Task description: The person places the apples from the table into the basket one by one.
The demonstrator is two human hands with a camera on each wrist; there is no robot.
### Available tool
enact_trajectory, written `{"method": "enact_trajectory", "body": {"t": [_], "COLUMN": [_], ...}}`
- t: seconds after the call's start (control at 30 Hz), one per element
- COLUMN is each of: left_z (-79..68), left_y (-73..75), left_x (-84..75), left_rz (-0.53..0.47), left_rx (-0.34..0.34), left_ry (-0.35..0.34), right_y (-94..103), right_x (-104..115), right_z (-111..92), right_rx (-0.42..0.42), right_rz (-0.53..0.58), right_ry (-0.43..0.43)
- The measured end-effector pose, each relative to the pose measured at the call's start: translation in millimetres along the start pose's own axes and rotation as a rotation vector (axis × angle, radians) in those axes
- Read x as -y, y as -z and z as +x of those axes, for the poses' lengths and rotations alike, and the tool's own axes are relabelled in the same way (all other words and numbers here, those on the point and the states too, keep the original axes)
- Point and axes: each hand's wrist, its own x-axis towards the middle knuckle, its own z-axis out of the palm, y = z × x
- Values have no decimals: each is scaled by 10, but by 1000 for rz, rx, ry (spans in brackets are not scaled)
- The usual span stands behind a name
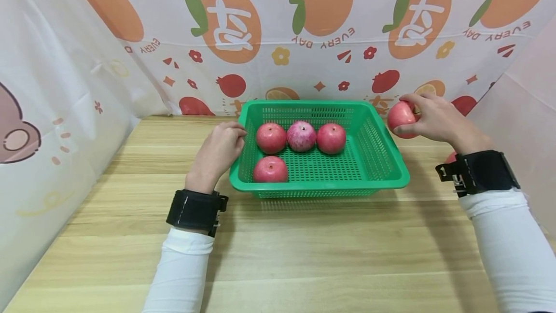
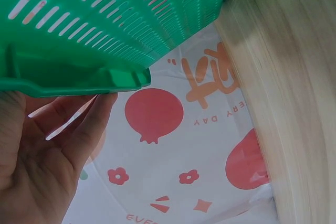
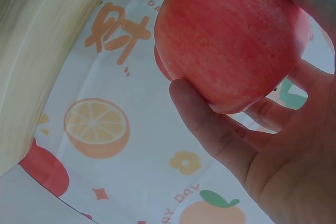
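A green plastic basket (image 1: pixel 321 185) stands on the table with three red apples (image 1: pixel 271 138) and a purple-pink, pale-streaked round fruit (image 1: pixel 301 136) inside. At its left rim is my left hand (image 1: pixel 220 151), fingers bent over the edge. The left wrist view shows the left fingers (image 2: pixel 86 129) against the rim, the tips partly hidden by it. My right hand (image 1: pixel 438 117) holds another red apple (image 1: pixel 401 119) just outside the basket's right end, above the table. In the right wrist view thumb and fingers curl round this apple (image 3: pixel 231 40).
One more red fruit (image 1: pixel 451 157) shows partly behind the right wrist. A fruit-printed white cloth (image 1: pixel 269 71) hangs at the back, close behind the basket, with plain cloth at both sides. The wooden table (image 1: pixel 321 250) extends toward me.
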Motion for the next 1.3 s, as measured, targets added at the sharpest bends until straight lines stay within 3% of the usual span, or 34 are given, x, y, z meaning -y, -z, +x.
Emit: {"method": "enact_trajectory", "body": {"t": [1.3], "left_z": [-4], "left_y": [14], "left_x": [-9], "left_rz": [4], "left_rx": [23], "left_ry": [15], "right_y": [50], "right_x": [345], "right_z": [35], "right_rx": [36], "right_rz": [-41], "right_ry": [52]}}
